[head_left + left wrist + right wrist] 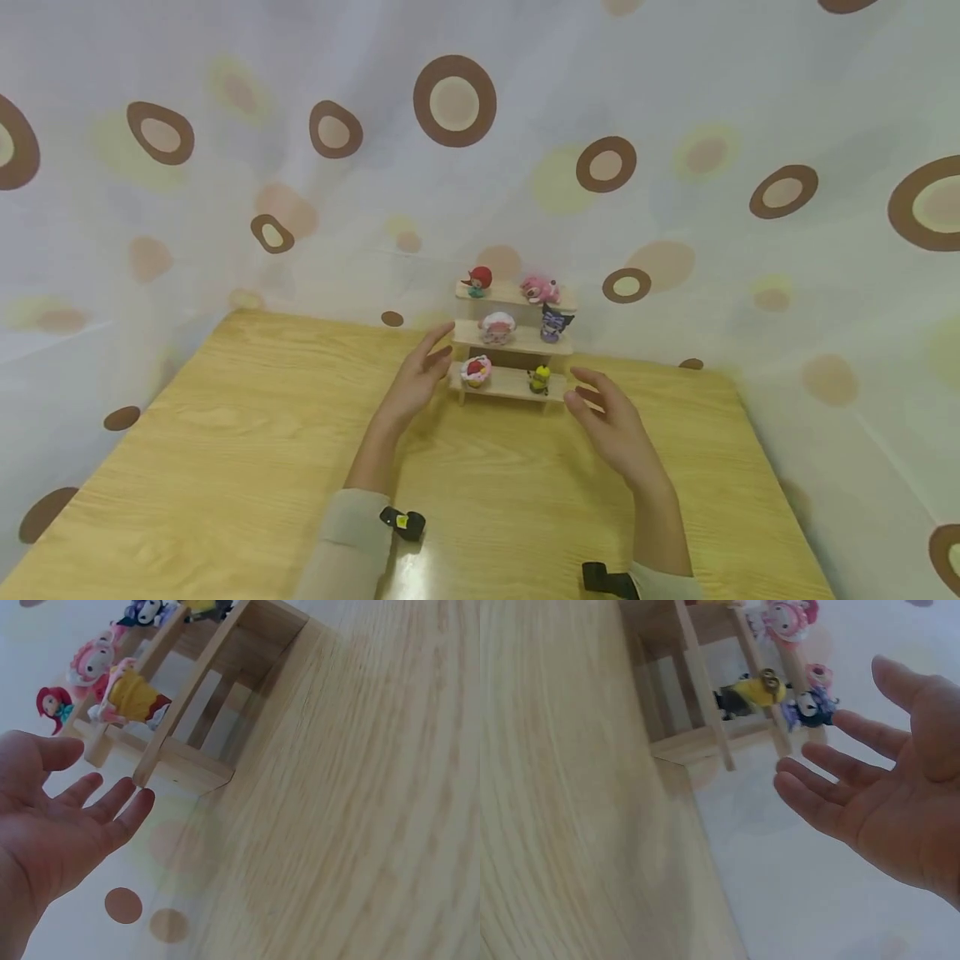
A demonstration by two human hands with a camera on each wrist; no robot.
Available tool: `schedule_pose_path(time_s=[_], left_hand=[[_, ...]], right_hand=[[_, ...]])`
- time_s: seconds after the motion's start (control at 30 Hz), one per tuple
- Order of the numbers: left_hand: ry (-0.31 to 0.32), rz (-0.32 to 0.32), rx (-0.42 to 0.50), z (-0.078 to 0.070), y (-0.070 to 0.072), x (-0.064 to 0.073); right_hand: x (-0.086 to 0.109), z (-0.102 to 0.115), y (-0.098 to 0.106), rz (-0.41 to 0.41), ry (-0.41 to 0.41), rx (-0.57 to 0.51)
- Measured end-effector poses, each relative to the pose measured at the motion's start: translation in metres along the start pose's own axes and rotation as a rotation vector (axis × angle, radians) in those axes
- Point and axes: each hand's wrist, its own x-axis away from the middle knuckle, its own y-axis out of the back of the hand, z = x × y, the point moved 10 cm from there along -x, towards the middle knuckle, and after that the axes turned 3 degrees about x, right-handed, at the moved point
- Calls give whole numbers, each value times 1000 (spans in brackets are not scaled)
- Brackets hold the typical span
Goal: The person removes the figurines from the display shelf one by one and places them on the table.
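Your left hand (416,382) and right hand (617,427) – both grasping nothing, fingers loose – flank the shelf (510,384) near the far edge of the table (277,433), long axis left-to-right, tiers descending toward you, free room in front and at both sides.

Passable from the front, over the yellow wood-grain tabletop (480,483) and up between left hand (411,385) and right hand (618,429). Hemmed by those hands at both ends of the three-tier pale wooden stand (512,382). Closed off behind by white, brown-ringed sheeting (480,196). Obstructed on top by a red-haired figurine (479,280) and a pink one lying down (540,289); mid-shelf by a pink-and-white figurine (497,327) and a dark-eared purple one (553,324); below by a pink-and-yellow figurine (476,371) and a yellow goggled one (539,380). Narrowly open between each pair, widest at bottom.
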Motion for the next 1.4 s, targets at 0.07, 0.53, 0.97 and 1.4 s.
schedule_pose_path(time_s=[0.07,0.53,0.97,1.4], left_hand=[[4,-7,17,2,0,-1],[29,-2,45,12,-2,-4],[-1,36,-29,20,-7,-6],[12,41,-72,22,-10,-4]], right_hand=[[-6,-2,-4,-27,3,-14],[-30,-13,-38,-162,42,58],[-29,-10,-46,-224,117,188],[-28,1,-58,-141,95,210]])
